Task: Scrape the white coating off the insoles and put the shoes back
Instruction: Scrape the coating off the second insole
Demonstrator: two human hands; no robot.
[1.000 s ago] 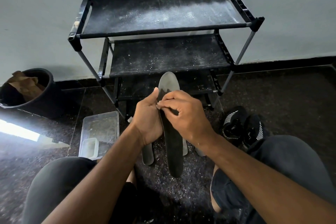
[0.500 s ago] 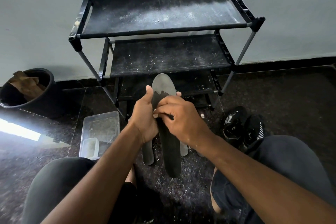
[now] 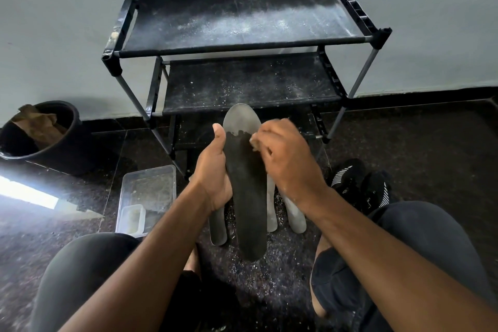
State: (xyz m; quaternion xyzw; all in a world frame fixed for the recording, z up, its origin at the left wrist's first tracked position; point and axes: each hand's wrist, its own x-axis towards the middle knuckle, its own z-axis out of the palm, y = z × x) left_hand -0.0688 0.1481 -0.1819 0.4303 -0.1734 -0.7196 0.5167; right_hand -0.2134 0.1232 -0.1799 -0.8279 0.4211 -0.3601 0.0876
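Insole (image 3: 246, 186) is held upright-ish over the floor (image 3: 420, 148), toe end up, between the knees. The left hand (image 3: 214, 172) is wrapped round its left edge at mid-length, thumb laid up along the edge, likely so the blade is braced against scraping force.

Right hand (image 3: 285, 159) is motion-blurred at the boundary of the white coating (image 3: 241, 121). Its fingers are curled, pinching at the coating edge; whether a small scraper is held cannot be told. Coating is left only on the toe area, the rest is bare black, so this insole is judged mostly done.

Further insoles (image 3: 295, 213) are lying on the floor just behind, within reach, among white flakes. Black shoes (image 3: 361, 186) are parked by the right knee, near the shoe rack (image 3: 242, 24), presumably for return after scraping. Clear plastic tub (image 3: 148, 191) is set to the left.

White stripes are seen on the shoes; no legible brand or writing.
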